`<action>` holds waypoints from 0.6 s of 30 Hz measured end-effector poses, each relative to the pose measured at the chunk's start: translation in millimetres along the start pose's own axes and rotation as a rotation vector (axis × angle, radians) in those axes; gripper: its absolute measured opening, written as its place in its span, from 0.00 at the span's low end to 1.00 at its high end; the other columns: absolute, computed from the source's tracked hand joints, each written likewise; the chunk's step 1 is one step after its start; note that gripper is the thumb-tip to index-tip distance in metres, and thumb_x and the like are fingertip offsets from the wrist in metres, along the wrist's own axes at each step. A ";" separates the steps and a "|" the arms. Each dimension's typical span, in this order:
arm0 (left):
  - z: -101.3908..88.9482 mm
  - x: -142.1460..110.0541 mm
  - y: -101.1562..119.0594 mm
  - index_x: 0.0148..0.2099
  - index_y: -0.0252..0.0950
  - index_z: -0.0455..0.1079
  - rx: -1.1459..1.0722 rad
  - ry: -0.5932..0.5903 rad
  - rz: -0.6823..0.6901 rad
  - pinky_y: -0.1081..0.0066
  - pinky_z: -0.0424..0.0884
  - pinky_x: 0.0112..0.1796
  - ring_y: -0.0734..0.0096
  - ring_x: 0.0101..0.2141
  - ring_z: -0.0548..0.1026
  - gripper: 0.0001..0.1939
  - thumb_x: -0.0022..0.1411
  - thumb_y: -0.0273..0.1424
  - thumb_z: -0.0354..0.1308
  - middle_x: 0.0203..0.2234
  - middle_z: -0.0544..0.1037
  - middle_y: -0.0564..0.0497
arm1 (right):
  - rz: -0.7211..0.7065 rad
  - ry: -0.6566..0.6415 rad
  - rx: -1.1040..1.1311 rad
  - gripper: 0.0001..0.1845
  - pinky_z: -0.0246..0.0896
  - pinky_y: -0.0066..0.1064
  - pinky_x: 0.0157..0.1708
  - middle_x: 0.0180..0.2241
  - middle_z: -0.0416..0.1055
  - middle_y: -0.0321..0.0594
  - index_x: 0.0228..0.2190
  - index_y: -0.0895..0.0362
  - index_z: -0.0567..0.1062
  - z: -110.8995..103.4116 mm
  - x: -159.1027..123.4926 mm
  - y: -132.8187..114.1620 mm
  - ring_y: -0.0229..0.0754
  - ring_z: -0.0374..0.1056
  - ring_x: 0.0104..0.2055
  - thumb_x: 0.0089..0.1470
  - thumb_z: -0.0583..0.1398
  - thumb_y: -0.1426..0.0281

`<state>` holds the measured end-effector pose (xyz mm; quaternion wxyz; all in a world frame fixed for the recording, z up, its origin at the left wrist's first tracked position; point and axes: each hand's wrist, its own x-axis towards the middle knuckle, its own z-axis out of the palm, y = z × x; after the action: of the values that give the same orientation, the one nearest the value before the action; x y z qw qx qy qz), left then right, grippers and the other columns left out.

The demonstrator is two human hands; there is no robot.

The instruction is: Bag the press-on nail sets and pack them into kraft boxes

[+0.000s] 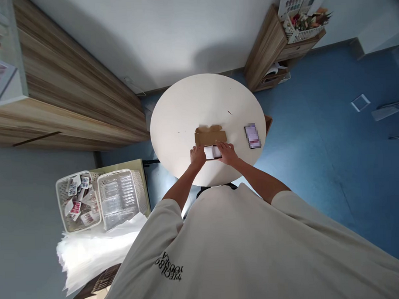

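A small brown cardboard box (211,138) lies on the table with its lid folded open toward the far side. Inside it sits something white, perhaps wrapped in paper (213,152); its kind cannot be made out. My left hand (198,156) grips the left end of the box, with the fingers reaching up to the lid's crease. At the opposite end my right hand (227,153) holds the right side, its fingertips near the lid's corner and the white contents. Both hands partly cover the box's ends.
The round white table (185,106) has a phone-like object (252,136), blurred out, at its right. Left of me stand a basket of small packets (78,201) and a basket of clear plastic boxes (119,198). White sheets (98,247) lie below them. Wooden cabinets flank the wall.
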<state>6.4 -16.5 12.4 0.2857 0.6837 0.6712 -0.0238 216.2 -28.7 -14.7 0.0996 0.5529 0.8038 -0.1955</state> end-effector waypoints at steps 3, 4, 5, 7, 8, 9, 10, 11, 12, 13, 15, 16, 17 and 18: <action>3.5 -5.1 -8.3 0.65 0.40 0.64 -0.092 0.074 -0.195 0.52 0.68 0.59 0.45 0.63 0.70 0.22 0.71 0.30 0.56 0.63 0.70 0.34 | 0.004 0.002 -0.006 0.59 0.45 0.53 0.69 0.76 0.51 0.59 0.78 0.59 0.41 0.9 0.2 0.1 0.63 0.47 0.77 0.59 0.66 0.64; 5.6 -6.3 -12.2 0.65 0.40 0.63 -0.141 0.074 -0.262 0.55 0.70 0.57 0.47 0.62 0.72 0.21 0.72 0.32 0.55 0.63 0.71 0.34 | 0.004 0.000 -0.008 0.57 0.45 0.53 0.68 0.76 0.51 0.59 0.78 0.59 0.42 1.6 0.6 0.5 0.64 0.47 0.77 0.59 0.66 0.64; 8.1 -7.2 -16.0 0.65 0.40 0.63 -0.193 0.062 -0.317 0.57 0.71 0.55 0.50 0.60 0.74 0.21 0.73 0.33 0.55 0.62 0.72 0.35 | 0.002 -0.003 -0.008 0.57 0.46 0.54 0.68 0.76 0.51 0.60 0.78 0.59 0.44 2.4 1.1 1.0 0.64 0.47 0.77 0.59 0.66 0.64; 13.7 -8.6 -22.3 0.63 0.41 0.64 -0.284 0.025 -0.359 0.60 0.73 0.51 0.54 0.57 0.77 0.18 0.74 0.33 0.53 0.59 0.75 0.37 | -0.002 -0.006 -0.005 0.56 0.46 0.54 0.68 0.75 0.52 0.61 0.77 0.60 0.45 3.9 2.4 2.4 0.64 0.47 0.76 0.59 0.67 0.64; 16.5 -9.1 -24.2 0.62 0.42 0.66 -0.316 0.009 -0.342 0.61 0.74 0.51 0.56 0.55 0.78 0.17 0.74 0.32 0.53 0.58 0.76 0.39 | -0.005 -0.006 -0.003 0.56 0.46 0.54 0.68 0.75 0.52 0.61 0.77 0.60 0.46 4.5 3.1 3.1 0.65 0.47 0.76 0.58 0.67 0.63; 19.0 -9.4 -25.2 0.60 0.42 0.67 -0.340 -0.001 -0.311 0.61 0.74 0.50 0.58 0.54 0.79 0.16 0.73 0.31 0.53 0.57 0.77 0.40 | -0.009 -0.005 0.000 0.56 0.46 0.54 0.67 0.75 0.52 0.61 0.77 0.60 0.46 5.1 3.7 3.7 0.65 0.48 0.76 0.58 0.67 0.63; 21.0 -9.5 -25.5 0.59 0.42 0.68 -0.357 -0.004 -0.281 0.62 0.74 0.50 0.58 0.53 0.79 0.15 0.72 0.29 0.53 0.56 0.78 0.41 | -0.012 -0.003 0.002 0.56 0.46 0.54 0.67 0.75 0.52 0.61 0.77 0.60 0.47 5.6 4.2 4.3 0.65 0.48 0.76 0.58 0.67 0.63; 22.3 -9.2 -25.3 0.58 0.42 0.69 -0.369 -0.002 -0.262 0.62 0.74 0.51 0.59 0.53 0.79 0.15 0.72 0.28 0.52 0.55 0.79 0.42 | -0.014 0.000 0.002 0.56 0.46 0.54 0.68 0.75 0.52 0.61 0.77 0.60 0.47 6.0 4.5 4.7 0.65 0.48 0.76 0.57 0.67 0.64; 22.9 -8.5 -24.9 0.57 0.42 0.70 -0.382 0.003 -0.257 0.62 0.74 0.51 0.59 0.53 0.79 0.15 0.72 0.28 0.51 0.55 0.79 0.42 | -0.015 0.002 0.002 0.56 0.45 0.54 0.68 0.75 0.53 0.60 0.77 0.60 0.47 6.3 4.7 5.1 0.64 0.48 0.76 0.57 0.67 0.64; 22.6 -7.2 -24.7 0.56 0.41 0.70 -0.396 0.010 -0.268 0.62 0.74 0.51 0.59 0.54 0.79 0.14 0.72 0.28 0.51 0.55 0.80 0.42 | -0.015 0.004 -0.001 0.56 0.45 0.54 0.68 0.75 0.53 0.60 0.77 0.60 0.47 6.5 4.6 5.4 0.64 0.48 0.76 0.57 0.67 0.63; 19.9 -2.8 -25.2 0.56 0.41 0.70 -0.431 0.014 -0.307 0.63 0.73 0.51 0.58 0.55 0.78 0.14 0.73 0.30 0.50 0.54 0.81 0.42 | -0.012 0.005 -0.010 0.55 0.43 0.54 0.69 0.75 0.53 0.60 0.77 0.60 0.48 6.6 3.3 5.7 0.64 0.47 0.76 0.57 0.67 0.63; 17.7 0.2 -26.1 0.57 0.40 0.70 -0.451 0.013 -0.324 0.63 0.73 0.50 0.58 0.55 0.79 0.14 0.74 0.31 0.50 0.53 0.81 0.42 | -0.011 0.006 -0.010 0.55 0.42 0.54 0.69 0.75 0.53 0.60 0.77 0.60 0.49 6.4 2.2 5.7 0.64 0.46 0.76 0.58 0.67 0.62; 15.4 3.6 -27.2 0.59 0.40 0.69 -0.470 0.011 -0.338 0.63 0.72 0.50 0.58 0.54 0.79 0.14 0.75 0.33 0.50 0.53 0.81 0.41 | -0.009 0.012 -0.004 0.54 0.42 0.55 0.69 0.75 0.54 0.59 0.76 0.60 0.50 6.0 0.7 5.6 0.65 0.46 0.76 0.58 0.66 0.61; 13.0 7.3 -28.4 0.60 0.40 0.68 -0.487 0.010 -0.348 0.63 0.72 0.50 0.57 0.54 0.79 0.15 0.75 0.35 0.50 0.53 0.82 0.41 | -0.009 0.021 0.010 0.53 0.41 0.55 0.69 0.75 0.54 0.59 0.76 0.60 0.51 5.4 -0.9 5.2 0.65 0.46 0.76 0.59 0.65 0.60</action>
<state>-14.7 -17.3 -11.7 0.4295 0.4699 0.7656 0.0927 221.1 -30.2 -20.4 0.0875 0.5518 0.8064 -0.1940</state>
